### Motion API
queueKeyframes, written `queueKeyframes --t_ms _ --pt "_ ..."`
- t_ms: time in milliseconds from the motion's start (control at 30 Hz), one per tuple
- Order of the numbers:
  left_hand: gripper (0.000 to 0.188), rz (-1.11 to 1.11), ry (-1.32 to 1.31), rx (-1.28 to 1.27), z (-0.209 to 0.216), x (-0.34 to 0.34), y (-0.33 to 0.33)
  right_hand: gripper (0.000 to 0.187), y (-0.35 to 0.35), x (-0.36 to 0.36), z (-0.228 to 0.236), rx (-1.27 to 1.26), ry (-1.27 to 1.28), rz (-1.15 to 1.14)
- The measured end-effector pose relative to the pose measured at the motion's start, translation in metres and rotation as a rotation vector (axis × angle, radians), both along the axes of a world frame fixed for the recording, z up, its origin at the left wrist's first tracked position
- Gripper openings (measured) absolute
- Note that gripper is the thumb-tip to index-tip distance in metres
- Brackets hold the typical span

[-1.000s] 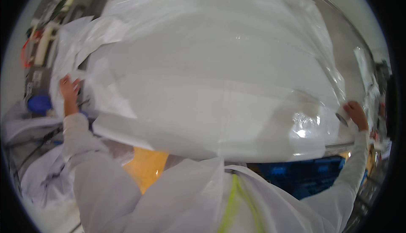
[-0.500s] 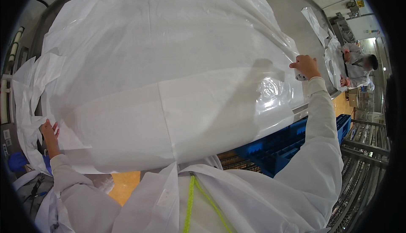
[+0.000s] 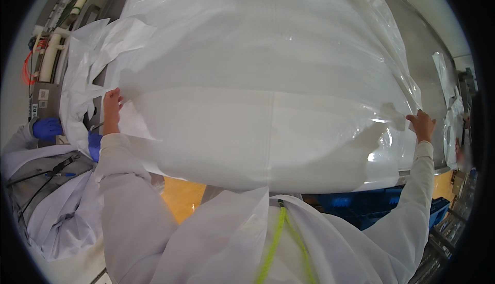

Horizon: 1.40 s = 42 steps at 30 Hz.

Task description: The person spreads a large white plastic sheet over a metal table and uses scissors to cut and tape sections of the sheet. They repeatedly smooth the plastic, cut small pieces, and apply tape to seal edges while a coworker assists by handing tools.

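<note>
A large white plastic sheet (image 3: 247,62), partly see-through and creased, is spread over a wide metal table (image 3: 430,52) in front of me. My left hand (image 3: 112,110) is at the sheet's left side, its fingers curled on the thin plastic beside a loose folded flap. At the opposite side my right hand (image 3: 424,126) pinches the sheet's edge between thumb and fingers. Between my hands the plastic lies fairly smooth, with a crease running down the middle. Its near edge hangs close to my white coat (image 3: 221,232).
Close on my left, a co-worker's blue-gloved hand (image 3: 47,128) is by bunched white plastic (image 3: 82,78). White pipes (image 3: 50,57) run along the far left. Below the table's right side sits a blue plastic pallet (image 3: 356,206). More crumpled plastic (image 3: 454,124) lies at the right end.
My view has swung, shifting the table and both hands rightward in the picture. The left fingers, more spread before, are now curled in. The co-worker at left shows more.
</note>
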<state>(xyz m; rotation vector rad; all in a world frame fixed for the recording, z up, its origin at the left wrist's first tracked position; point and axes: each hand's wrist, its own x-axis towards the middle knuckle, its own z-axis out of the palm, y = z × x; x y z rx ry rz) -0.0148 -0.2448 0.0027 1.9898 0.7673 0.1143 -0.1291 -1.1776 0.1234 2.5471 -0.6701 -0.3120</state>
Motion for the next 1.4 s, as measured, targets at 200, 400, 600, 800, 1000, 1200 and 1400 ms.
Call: queueKeyframes --t_ms 200,400,600,800,1000,1200,1400 --pt "0.035 -0.024 0.029 0.091 -0.002 0.007 -0.008 0.04 -0.004 0.007 -0.002 -0.015 0.011 -0.017" --pt "0.036 -0.021 -0.051 0.145 -0.011 0.008 -0.01 0.043 -0.001 0.012 -0.001 -0.041 0.037 -0.054" --pt "0.034 -0.004 -0.123 0.274 -0.025 0.014 -0.016 0.04 -0.004 0.008 -0.01 -0.094 0.005 -0.005" --pt "0.032 0.009 -0.119 0.401 -0.036 0.015 -0.007 0.039 0.005 0.015 -0.009 -0.118 0.022 0.009" --pt "0.03 0.03 -0.108 0.524 -0.03 0.014 -0.027 0.039 0.007 0.015 -0.015 -0.153 0.06 0.02" --pt "0.03 0.005 -0.07 0.602 -0.029 0.011 -0.032 0.04 0.015 0.02 -0.019 -0.148 0.084 0.018" --pt "0.029 0.003 -0.063 0.69 -0.038 0.009 -0.033 0.041 0.014 0.021 -0.025 -0.174 0.09 0.037"
